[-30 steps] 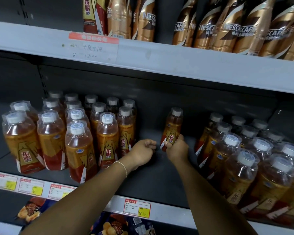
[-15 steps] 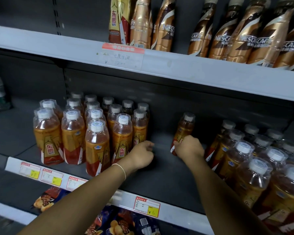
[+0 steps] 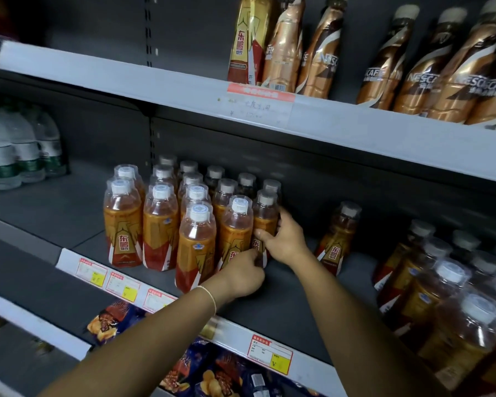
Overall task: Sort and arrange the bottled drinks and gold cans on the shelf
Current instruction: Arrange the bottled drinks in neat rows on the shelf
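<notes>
Several orange drink bottles with white caps (image 3: 161,224) stand grouped on the middle shelf (image 3: 298,296). My right hand (image 3: 284,239) grips the rightmost bottle of that group (image 3: 265,210) around its middle. My left hand (image 3: 241,275) curls at the base of the same bottle, touching the neighbouring front bottle (image 3: 235,224). One bottle (image 3: 338,236) stands alone to the right of my hands. Another cluster of the same bottles (image 3: 441,287) fills the right end. On the upper shelf a gold can (image 3: 246,38) stands beside brown and gold coffee bottles (image 3: 430,67).
Water bottles (image 3: 17,150) stand at the far left of the middle shelf. Price tags (image 3: 269,353) line the shelf's front rail. Snack bags (image 3: 206,373) lie on the shelf below. The upper shelf's edge (image 3: 355,130) overhangs the bottles.
My right hand let go of the lone bottle and moved left onto the group's rightmost bottle. My left hand closed in at that bottle's base. The view shifted left.
</notes>
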A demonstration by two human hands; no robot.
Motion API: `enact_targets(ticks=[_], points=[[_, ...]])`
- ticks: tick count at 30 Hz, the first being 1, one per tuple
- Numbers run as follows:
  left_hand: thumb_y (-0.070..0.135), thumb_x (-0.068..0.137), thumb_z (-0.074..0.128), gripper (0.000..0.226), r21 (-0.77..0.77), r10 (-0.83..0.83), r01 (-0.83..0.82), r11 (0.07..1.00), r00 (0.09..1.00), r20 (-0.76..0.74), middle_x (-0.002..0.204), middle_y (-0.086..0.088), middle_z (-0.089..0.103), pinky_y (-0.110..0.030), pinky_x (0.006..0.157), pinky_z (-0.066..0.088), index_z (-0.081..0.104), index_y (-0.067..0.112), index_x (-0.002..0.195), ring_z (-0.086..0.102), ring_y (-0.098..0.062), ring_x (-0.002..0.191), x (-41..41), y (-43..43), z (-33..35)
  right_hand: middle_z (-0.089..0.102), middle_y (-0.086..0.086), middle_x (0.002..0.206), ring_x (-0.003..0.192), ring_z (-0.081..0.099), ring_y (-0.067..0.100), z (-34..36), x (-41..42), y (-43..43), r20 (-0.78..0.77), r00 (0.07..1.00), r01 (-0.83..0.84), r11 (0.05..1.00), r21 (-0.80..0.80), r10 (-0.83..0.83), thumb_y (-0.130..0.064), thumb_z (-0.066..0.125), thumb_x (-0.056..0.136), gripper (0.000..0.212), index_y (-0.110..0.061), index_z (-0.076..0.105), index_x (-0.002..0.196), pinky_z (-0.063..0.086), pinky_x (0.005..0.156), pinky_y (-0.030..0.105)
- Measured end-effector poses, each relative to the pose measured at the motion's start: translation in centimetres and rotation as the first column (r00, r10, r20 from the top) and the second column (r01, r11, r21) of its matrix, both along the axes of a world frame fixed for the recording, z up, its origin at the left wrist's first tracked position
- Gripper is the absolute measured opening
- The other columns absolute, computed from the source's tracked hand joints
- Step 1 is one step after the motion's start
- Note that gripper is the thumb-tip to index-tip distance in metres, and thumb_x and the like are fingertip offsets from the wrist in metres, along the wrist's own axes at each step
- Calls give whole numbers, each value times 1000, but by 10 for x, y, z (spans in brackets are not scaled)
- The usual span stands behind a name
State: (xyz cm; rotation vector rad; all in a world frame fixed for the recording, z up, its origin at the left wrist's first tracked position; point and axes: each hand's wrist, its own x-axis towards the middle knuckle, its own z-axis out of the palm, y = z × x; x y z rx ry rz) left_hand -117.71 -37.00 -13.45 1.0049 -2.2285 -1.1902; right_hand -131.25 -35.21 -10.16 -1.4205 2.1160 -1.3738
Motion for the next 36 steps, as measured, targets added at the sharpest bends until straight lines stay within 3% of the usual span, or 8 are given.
enact_targets(ticks=[4,9,14,20,25,30,32,36], points=[[15,89,53,34,-51,-12,13,999,1000,6,118,-5,64,-25,93,44,60,16,122,59,-21,111,2,3,-3,63,-12,107,107,63,14,-4,-6,11,-18,999,26,1000,-15,-26,-18,79,79,61,-32,50,131,50,97,37],[20,87,63,46,-183,-5,15,983,998,57,124,-7,61,-22,88,41,48,12,130,57,-24,116,-8,7,-4,63,-5,119,112,61,17,-7,-19,45,-5,998,60,998,22,-60,-18,75,83,63,-32,41,135,49,102,44],[22,82,72,53,-266,-95,123,956,989,115,124,-6,61,-33,99,47,51,14,130,57,-22,115,-26,16,-6,60,-8,124,117,57,14,-10,-28,83,19,1000,-3,1000,10,3,-15,69,86,62,-34,37,136,46,105,45],[26,82,75,42,-277,-177,185,943,983,55,113,0,67,-33,93,50,58,16,119,63,-16,105,-48,26,-11,62,-15,123,116,59,7,-17,-38,115,136,990,54,995,-85,-42,-11,71,85,70,-42,37,138,48,105,41],[28,82,75,36,-335,-221,220,916,975,37,111,-3,66,-28,90,48,63,17,114,61,-17,102,-67,33,-14,61,-1,132,116,60,6,-34,-41,131,326,938,169,975,-145,-114,-3,72,85,73,-19,37,147,48,101,24],[24,83,75,45,-296,-234,230,927,972,24,117,-3,63,-27,97,45,60,16,125,58,-18,109,-84,36,-13,67,0,120,110,64,7,-44,-47,135,318,926,258,955,-144,-202,-3,73,85,54,-12,52,133,50,95,19],[22,84,74,46,-269,-256,248,930,967,5,119,-1,64,-19,95,42,59,16,127,58,-16,111,-90,36,-14,68,1,119,106,65,3,-46,-52,135,314,923,278,948,-153,-220,-4,74,85,53,-10,54,133,50,94,17],[19,86,72,47,-234,-260,246,940,965,-29,114,5,66,5,74,31,57,16,130,58,-8,105,-95,36,-17,69,-3,116,106,66,4,-52,-56,135,331,911,318,929,-187,-245,-6,74,85,47,-16,57,127,51,96,24]])
